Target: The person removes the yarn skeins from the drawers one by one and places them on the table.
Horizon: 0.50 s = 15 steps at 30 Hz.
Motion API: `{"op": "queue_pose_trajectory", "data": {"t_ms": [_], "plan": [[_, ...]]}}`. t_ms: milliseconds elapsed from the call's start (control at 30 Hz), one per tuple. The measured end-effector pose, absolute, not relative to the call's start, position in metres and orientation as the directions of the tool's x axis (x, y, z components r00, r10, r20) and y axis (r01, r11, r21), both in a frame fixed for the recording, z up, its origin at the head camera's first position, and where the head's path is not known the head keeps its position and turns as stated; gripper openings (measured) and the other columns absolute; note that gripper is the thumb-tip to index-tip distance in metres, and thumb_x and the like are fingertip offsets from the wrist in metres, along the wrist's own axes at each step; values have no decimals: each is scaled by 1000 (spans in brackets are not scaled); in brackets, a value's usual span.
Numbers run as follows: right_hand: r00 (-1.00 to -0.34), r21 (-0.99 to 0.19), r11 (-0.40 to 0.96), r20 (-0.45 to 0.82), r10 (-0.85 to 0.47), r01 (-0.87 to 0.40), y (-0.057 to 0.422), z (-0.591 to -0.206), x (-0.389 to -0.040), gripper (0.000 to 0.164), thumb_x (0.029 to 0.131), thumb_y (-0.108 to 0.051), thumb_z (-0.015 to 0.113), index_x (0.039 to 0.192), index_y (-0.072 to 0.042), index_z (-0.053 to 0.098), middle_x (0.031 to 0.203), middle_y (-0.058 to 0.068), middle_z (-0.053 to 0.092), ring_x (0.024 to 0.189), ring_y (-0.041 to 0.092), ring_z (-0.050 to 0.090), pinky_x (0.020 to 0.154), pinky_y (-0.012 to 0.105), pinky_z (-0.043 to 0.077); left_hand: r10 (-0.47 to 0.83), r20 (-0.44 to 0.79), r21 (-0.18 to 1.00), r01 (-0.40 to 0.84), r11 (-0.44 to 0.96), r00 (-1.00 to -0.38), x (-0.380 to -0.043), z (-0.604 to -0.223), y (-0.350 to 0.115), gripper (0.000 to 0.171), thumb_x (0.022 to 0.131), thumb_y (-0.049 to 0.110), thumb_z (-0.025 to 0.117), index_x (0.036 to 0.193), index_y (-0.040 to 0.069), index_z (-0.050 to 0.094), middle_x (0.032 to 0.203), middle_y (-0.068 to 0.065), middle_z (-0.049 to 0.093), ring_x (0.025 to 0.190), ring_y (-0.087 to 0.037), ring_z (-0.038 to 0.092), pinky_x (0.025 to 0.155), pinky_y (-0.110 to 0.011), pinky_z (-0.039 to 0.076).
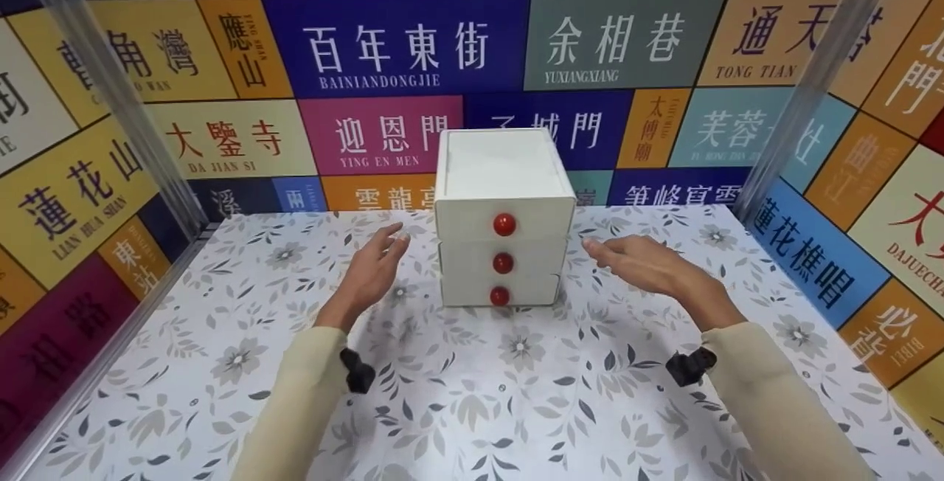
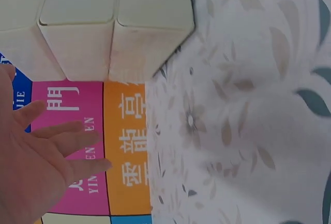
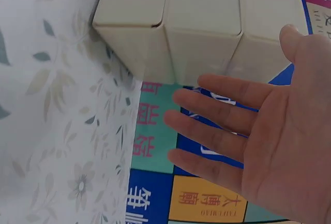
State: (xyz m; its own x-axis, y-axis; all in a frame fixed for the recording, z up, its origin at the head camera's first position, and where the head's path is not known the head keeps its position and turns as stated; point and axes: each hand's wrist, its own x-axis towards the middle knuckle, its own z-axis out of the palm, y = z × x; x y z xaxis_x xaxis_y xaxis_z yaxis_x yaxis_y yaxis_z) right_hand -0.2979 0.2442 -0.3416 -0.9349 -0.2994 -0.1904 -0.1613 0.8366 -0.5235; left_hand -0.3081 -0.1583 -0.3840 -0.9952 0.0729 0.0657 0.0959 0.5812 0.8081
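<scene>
A small white chest of drawers [image 1: 504, 164] stands upright on the table, three drawers high. Each drawer front carries a round red knob [image 1: 503, 263], and all three drawers are pushed in. To its left, apart from its side, is my left hand [image 1: 375, 265], empty, with fingers extended. My right hand [image 1: 640, 263] is off the right side, also holding nothing. In the right wrist view its fingers [image 3: 217, 136] are straight and spread slightly, palm showing. The left wrist view shows the left hand's fingers [image 2: 77, 141] spread near the cabinet's side.
A white cloth with grey flowers and leaves [image 1: 521, 392] covers the table. Behind and beside it rise walls of coloured panels [image 1: 398, 46] with lettering. Clear upright posts [image 1: 785, 90] stand at the back corners. Each sleeve has a small black device [image 1: 691, 366] at the wrist.
</scene>
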Motion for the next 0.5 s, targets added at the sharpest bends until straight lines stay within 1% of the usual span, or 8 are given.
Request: {"op": "queue_pose_trajectory", "data": {"t_ms": [100,267,400,500], "plan": [[-930,-560,808,-166,-327,-185,238,-341,-296,84,99,-71,29,144,-4,51,134,21,64,121,40,61,96,56,51,62,64,832,88,548,-996,-310,-380,-151,57,106,49,37,154,19,36,153,-15,47,142,-34,45,117,-53,36],[-929,-610,761,-110,-354,-218,228,-342,-294,72,102,-63,33,135,-5,60,125,19,69,110,32,67,92,49,54,30,60,892,67,448,-998,-315,-373,-143,57,107,49,35,154,16,37,151,-17,49,137,-36,51,111,-50,43],[-936,-659,727,-100,-338,-192,218,-342,-294,72,100,-66,35,132,-7,63,122,16,70,109,30,67,88,43,55,6,35,940,35,340,-999,-320,-367,-136,59,106,51,34,154,18,34,152,-19,46,139,-37,49,108,-51,47],[-942,-698,696,-93,-322,-169,211,-341,-294,74,99,-67,36,131,-6,63,120,15,71,107,30,67,81,38,56,14,39,961,41,274,-999,-322,-363,-131,58,106,49,34,156,18,32,154,-21,43,140,-39,47,107,-52,48]]}}
